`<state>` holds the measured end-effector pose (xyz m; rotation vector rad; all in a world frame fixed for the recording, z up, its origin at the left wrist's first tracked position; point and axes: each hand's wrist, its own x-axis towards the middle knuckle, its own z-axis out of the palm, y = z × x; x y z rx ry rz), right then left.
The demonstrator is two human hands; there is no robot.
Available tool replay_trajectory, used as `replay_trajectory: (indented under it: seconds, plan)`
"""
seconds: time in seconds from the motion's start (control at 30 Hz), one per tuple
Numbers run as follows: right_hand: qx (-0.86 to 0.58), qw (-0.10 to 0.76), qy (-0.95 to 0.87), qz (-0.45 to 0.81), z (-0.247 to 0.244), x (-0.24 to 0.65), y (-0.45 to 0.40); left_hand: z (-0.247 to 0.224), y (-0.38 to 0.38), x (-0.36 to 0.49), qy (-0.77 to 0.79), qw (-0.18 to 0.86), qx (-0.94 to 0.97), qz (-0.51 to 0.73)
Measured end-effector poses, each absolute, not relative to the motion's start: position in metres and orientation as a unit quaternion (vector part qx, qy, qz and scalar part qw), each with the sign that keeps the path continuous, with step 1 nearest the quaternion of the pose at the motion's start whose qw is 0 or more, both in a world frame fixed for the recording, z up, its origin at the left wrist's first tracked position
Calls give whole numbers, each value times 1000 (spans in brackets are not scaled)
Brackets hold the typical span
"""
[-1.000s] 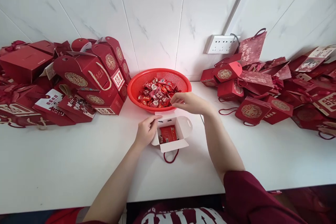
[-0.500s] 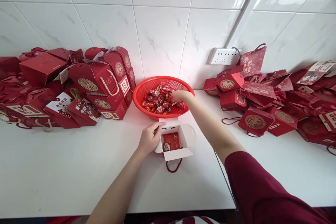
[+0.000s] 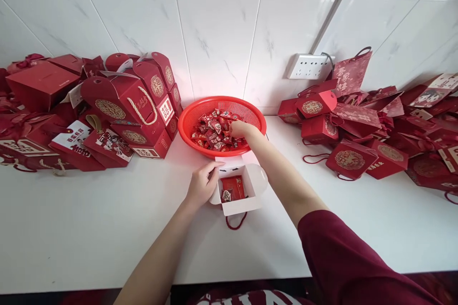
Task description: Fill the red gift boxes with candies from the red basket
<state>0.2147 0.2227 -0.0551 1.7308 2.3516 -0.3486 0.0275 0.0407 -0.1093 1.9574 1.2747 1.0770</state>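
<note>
A small gift box (image 3: 255, 186) stands with its white flaps spread on the white table, a dark red cord handle (image 3: 236, 227) at its front. Inside lie a red packet (image 3: 236, 186) and a small wrapped candy (image 3: 226, 195). My left hand (image 3: 203, 183) grips the box's left side and rear flap, thumb along the edge. Just behind is a red plastic basket (image 3: 186, 139) with many red wrapped candies (image 3: 215, 126). My right hand (image 3: 242, 129) reaches into its right part, fingers curled down among the candies; the fingertips and anything in them are hidden.
Red gift boxes (image 3: 118, 100) are piled at the left, and more red boxes and bags (image 3: 352, 159) at the right. A white power strip (image 3: 310, 66) is on the tiled wall (image 3: 218, 33) behind. A table (image 3: 89, 228) spans the foreground.
The view has tilted slightly down. My right hand has shifted a little to the left among the candies. My left hand keeps its place on the box.
</note>
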Motion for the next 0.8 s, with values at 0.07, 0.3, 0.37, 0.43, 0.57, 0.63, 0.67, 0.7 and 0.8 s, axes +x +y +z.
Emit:
replay_trajectory:
  seconds: [0.07,0.3,0.37,0.43,0.57,0.63,0.67,0.7,0.8]
  plan:
    - [593,111,789,-117,-57,215,225,-109,41,28,476,277,731,403]
    - [589,105,793,-115,-55,218,224,-109,41,28,474,275,733,403]
    - [581,121,793,-133,-55,217,223,-110,42,28,472,277,733,403]
    - [571,147,792,-161,-56,215,221,-110,42,27,472,276,734,402]
    - [549,162,795,-203,-55,217,215,-110,42,28,471,269,738,402]
    - [543,150,798,-212,-53,219,213,-110,41,28,470,271,737,403]
    - [542,145,800,-215,-53,221,211,-109,41,28,470,272,737,403]
    - [540,141,801,-218,-53,221,210,-109,41,28,469,274,736,404]
    - [539,143,803,-212,-54,220,209,-109,41,28,468,274,736,405]
